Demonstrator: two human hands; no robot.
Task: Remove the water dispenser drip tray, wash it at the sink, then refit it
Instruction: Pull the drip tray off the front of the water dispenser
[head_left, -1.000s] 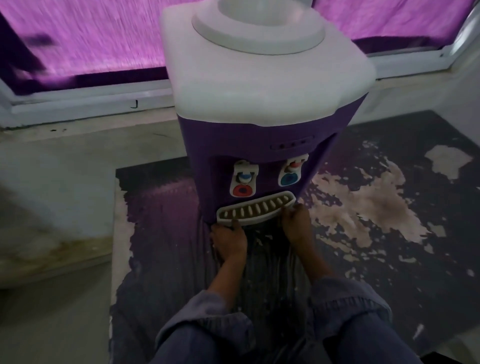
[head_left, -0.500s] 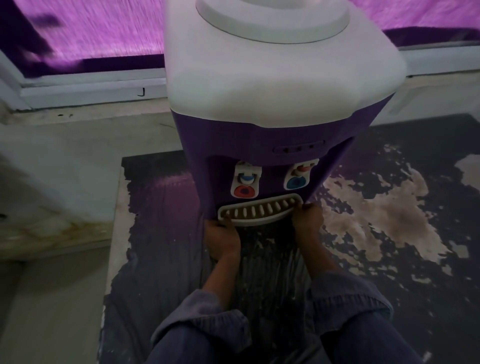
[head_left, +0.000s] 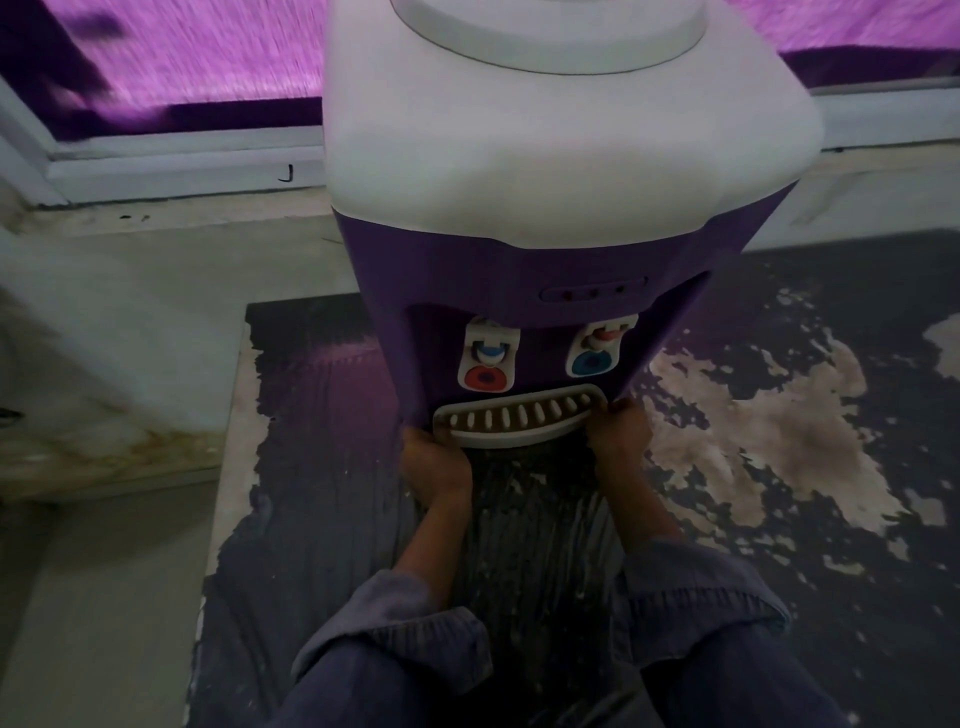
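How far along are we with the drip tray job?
Done: nothing visibly yet. In hand: the left hand and right hand grip the ends of the drip tray, which sits at the base of the dispenser, its grille looking brownish. Likely left: pull it out, wash, refit.

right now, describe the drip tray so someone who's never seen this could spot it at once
Find the purple water dispenser with the white top. Low on its front, under the red tap and blue tap, sits the drip tray, held at its ends by the left hand and right hand. It alone is a curved white strip with a row of slots.
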